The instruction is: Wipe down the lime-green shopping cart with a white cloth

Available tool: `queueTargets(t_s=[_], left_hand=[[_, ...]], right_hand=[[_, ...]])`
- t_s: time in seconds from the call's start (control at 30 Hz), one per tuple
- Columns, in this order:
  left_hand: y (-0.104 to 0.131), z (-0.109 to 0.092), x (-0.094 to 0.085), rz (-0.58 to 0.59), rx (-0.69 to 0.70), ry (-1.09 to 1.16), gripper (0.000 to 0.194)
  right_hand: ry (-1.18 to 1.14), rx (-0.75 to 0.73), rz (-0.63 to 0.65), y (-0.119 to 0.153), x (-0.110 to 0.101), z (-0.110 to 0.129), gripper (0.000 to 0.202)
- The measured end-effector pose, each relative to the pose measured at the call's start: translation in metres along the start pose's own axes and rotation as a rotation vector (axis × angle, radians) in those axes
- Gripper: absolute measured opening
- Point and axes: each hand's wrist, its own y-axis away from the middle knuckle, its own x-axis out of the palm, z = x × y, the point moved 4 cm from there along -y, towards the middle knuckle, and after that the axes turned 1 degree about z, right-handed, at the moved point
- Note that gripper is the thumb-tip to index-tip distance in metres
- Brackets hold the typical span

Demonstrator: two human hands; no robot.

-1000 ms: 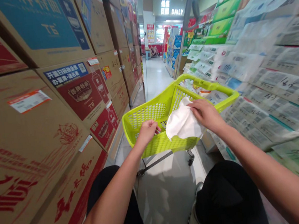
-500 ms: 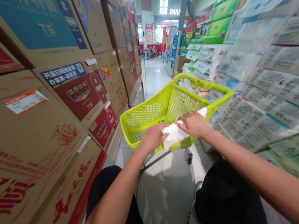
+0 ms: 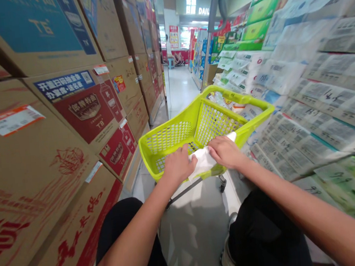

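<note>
A white cloth or wipe (image 3: 203, 159) lies draped over the side rim of a yellow-green plastic shopping cart (image 3: 167, 130). My right hand (image 3: 225, 151) is closed over the cloth, pressing it against the rim with the fingers curled over the edge. At the cloth's left edge is my left hand (image 3: 178, 165), its thumb beside the fabric and apart from the other fingers, which extend over the cart's basket. The cart stands at an angle across the aisle; a perforated divider splits it, and packaged goods show behind the divider.
Stacked cardboard cartons (image 3: 91, 107) wall the left side. Packs of tissue paper (image 3: 304, 126) are piled high on the right, close to the cart. A metal post (image 3: 211, 43) rises beyond the cart. A caster (image 3: 222, 183) sits on the tiled floor near my shoe.
My left hand has shifted slightly left along the rim, its thumb spreading from the fingers. My right hand and the cloth have moved a little left. The view has shifted slightly.
</note>
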Motion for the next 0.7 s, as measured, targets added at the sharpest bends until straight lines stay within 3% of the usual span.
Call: queueTargets(t_s=[0.1, 0.2, 0.27, 0.33, 0.47, 0.53, 0.6, 0.7], left_hand=[[0.003, 0.002, 0.003, 0.173, -0.042, -0.164, 0.076], [0.0, 0.006, 0.008, 0.236, 0.024, -0.225, 0.056], [-0.004, 0.007, 0.011, 0.241, 0.096, -0.25, 0.04], [-0.007, 0.006, 0.013, 0.257, 0.164, -0.25, 0.035], [-0.009, 0.008, 0.012, 0.281, 0.209, -0.235, 0.033], [-0.008, 0.012, 0.011, 0.291, 0.194, -0.229, 0.033], [-0.008, 0.019, 0.011, 0.3, 0.171, -0.22, 0.034], [-0.009, 0.025, 0.014, 0.303, 0.186, -0.223, 0.036]], right_hand=[[0.099, 0.082, 0.058, 0.003, -0.012, -0.053, 0.053], [0.21, 0.186, -0.009, 0.012, -0.027, -0.113, 0.052], [0.24, 0.223, -0.086, 0.019, -0.03, -0.125, 0.047], [0.21, 0.218, -0.14, 0.022, -0.023, -0.104, 0.043], [0.042, 0.06, -0.133, 0.02, -0.001, -0.026, 0.041], [0.015, -0.01, -0.088, 0.022, -0.002, -0.023, 0.042], [0.047, -0.023, -0.042, 0.028, -0.014, -0.058, 0.043], [0.128, 0.202, -0.183, 0.044, -0.042, -0.142, 0.048]])
